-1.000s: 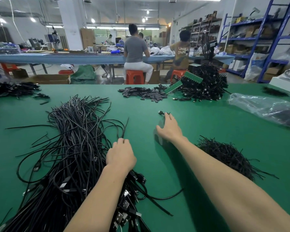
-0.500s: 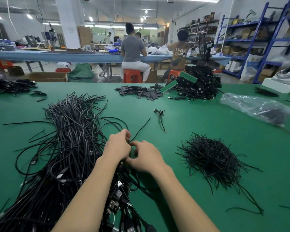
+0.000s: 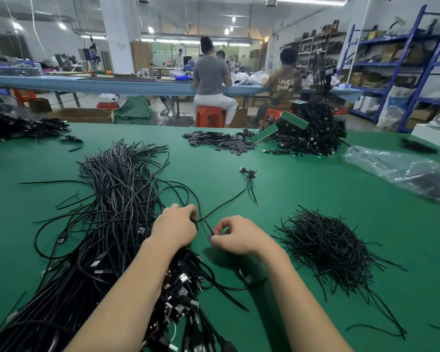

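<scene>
A green tabletop (image 3: 290,199) carries a long bundle of black cables (image 3: 117,199) on the left and a heap of short black ties (image 3: 325,247) on the right. Between them, the left hand (image 3: 174,228) curls round a thin black cable (image 3: 224,203) at the bundle's edge, and the right hand (image 3: 239,236) pinches a strand end just beside it.

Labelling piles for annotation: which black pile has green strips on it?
The far cable pile, right of centre behind the flat dark pieces; only it carries green strips.
</scene>
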The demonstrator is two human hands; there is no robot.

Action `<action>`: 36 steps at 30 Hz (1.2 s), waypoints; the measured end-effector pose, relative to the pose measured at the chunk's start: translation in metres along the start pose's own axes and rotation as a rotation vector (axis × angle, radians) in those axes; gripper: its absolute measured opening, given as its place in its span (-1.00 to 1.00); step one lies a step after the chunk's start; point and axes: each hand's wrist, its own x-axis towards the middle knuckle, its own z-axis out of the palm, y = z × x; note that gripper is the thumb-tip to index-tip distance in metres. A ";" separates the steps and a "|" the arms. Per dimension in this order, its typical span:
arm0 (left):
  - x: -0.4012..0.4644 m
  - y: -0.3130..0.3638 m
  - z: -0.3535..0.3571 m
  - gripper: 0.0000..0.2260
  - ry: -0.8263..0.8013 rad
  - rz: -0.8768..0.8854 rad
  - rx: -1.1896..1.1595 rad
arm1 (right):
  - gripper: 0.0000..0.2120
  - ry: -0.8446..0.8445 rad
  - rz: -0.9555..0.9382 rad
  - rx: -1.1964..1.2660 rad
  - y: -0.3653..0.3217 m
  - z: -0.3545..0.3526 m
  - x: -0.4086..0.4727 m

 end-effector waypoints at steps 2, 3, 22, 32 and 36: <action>-0.002 -0.003 -0.001 -0.88 0.014 -0.032 0.042 | -0.80 0.028 0.017 0.063 0.002 -0.004 -0.002; -0.003 -0.004 -0.002 -0.90 0.019 -0.042 0.059 | -0.80 0.052 0.026 0.100 0.003 -0.006 -0.003; -0.023 -0.009 -0.026 -0.86 -0.059 -0.156 0.087 | -0.82 0.074 -0.294 0.733 -0.003 -0.038 -0.036; -0.046 0.086 -0.055 -0.75 0.109 0.228 -1.103 | -0.75 0.301 -0.407 0.591 -0.022 -0.068 -0.054; -0.049 0.090 -0.054 -0.76 -0.118 0.215 -1.392 | -0.71 0.249 -0.346 0.350 -0.016 -0.065 -0.053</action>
